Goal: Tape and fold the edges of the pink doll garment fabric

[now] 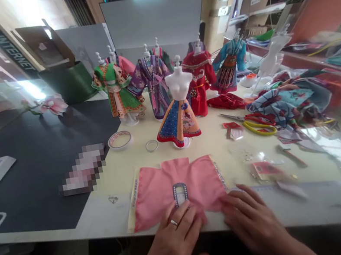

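A pink doll garment piece (155,191) lies spread flat at the table's front edge. Its neck opening (179,192) has a dark beaded border, and decorated trim (220,176) runs down the right side edge. My left hand (180,240), with a ring on one finger, rests on the cloth just below the neck opening, fingers stretched out and thumb apart. At the lower right corner of the garment, the fingers of my right hand (247,215) lie over the edge, extended and slightly spread. My right fingertips' underside is hidden.
Behind the cloth stands a white doll mannequin (179,84) in a patterned skirt, with several dressed mannequins farther back. Left are a tape roll (120,140) and small ring (151,145). Yellow-handled scissors (259,128), a fabric pile (284,98) and a ruler (267,188) lie right.
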The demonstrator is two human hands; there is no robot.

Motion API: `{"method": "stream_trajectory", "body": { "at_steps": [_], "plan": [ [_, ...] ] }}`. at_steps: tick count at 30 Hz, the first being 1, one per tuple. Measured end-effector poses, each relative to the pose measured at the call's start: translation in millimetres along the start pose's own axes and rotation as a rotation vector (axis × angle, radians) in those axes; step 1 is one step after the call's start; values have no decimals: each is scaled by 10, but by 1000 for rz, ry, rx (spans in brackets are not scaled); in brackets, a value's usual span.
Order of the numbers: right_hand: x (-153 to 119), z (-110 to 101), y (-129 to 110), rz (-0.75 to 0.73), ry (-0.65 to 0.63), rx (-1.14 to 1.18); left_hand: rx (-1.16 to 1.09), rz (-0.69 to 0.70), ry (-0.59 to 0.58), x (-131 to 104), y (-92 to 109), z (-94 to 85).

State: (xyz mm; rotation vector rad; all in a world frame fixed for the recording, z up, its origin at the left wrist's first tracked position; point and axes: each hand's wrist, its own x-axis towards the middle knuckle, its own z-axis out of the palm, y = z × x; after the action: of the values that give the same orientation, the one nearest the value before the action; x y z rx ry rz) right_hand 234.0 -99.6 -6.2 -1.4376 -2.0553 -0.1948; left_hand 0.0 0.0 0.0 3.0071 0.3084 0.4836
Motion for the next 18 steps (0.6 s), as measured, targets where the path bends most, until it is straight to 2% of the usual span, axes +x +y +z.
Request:
{"method": "stream_trajectory", "body": {
  "at_steps": [4,9,13,16,18],
  "plan": [
    [0,9,0,4,46,-11,-2,15,93,-7,-32,-15],
    [23,-17,-17,42,21,15,-6,10,108,21,-58,44],
    [108,-72,-17,119,29,99,-67,-8,223,46,-79,-7],
    [209,-80,2,188,64,120,-50,-2,160,187,-110,-95],
    [284,-63,23,228,62,124,-39,-64,189,348,-136,-109]
  ]
}}
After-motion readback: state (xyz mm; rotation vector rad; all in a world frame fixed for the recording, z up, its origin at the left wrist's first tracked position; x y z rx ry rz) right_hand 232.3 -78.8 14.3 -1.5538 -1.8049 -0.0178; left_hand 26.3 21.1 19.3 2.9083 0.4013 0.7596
